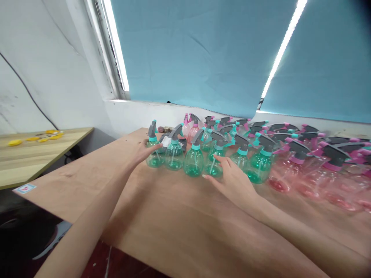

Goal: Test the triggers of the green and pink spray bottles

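Note:
Several green spray bottles with grey triggers and teal collars stand in a row on a brown wooden table [162, 216]. My left hand [145, 151] reaches to the leftmost green bottle [153, 148], its fingers curled against the bottle's side. My right hand [232, 179] lies with fingers stretched out, touching the base of a green bottle [213, 164] in the front row, next to another green bottle [193, 160].
Several pink spray bottles [292, 170] fill the table's right side and back. A lighter wooden table [34, 154] with small yellow pieces [15, 142] stands at the left. Blue blinds [203, 54] cover the window behind.

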`<act>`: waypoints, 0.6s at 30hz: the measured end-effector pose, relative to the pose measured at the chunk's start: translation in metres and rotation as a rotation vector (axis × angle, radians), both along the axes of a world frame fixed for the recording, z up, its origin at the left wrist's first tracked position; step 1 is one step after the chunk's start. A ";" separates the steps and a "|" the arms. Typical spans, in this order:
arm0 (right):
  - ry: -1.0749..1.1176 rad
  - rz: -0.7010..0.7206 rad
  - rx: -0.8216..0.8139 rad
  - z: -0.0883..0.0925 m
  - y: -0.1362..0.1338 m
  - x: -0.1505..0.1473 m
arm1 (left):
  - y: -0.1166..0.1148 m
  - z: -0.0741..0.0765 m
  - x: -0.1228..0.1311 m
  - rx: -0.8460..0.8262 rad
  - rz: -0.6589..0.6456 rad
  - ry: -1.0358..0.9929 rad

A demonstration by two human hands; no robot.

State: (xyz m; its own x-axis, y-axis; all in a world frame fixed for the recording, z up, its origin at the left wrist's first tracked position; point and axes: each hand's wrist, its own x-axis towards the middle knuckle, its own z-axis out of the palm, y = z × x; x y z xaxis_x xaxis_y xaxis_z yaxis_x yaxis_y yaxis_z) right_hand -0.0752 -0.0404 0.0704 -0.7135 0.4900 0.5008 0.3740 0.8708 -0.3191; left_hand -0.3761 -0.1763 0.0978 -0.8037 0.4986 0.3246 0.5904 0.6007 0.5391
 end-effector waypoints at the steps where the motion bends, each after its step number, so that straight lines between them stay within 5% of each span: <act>1: -0.007 -0.002 -0.007 0.000 0.001 0.000 | 0.001 -0.001 0.000 0.020 0.011 -0.010; 9: 0.026 -0.010 0.022 0.012 0.011 -0.004 | 0.002 0.001 0.001 0.100 -0.081 -0.088; 18: 0.219 -0.107 0.173 0.051 0.049 -0.003 | -0.001 -0.001 0.004 0.194 -0.128 -0.063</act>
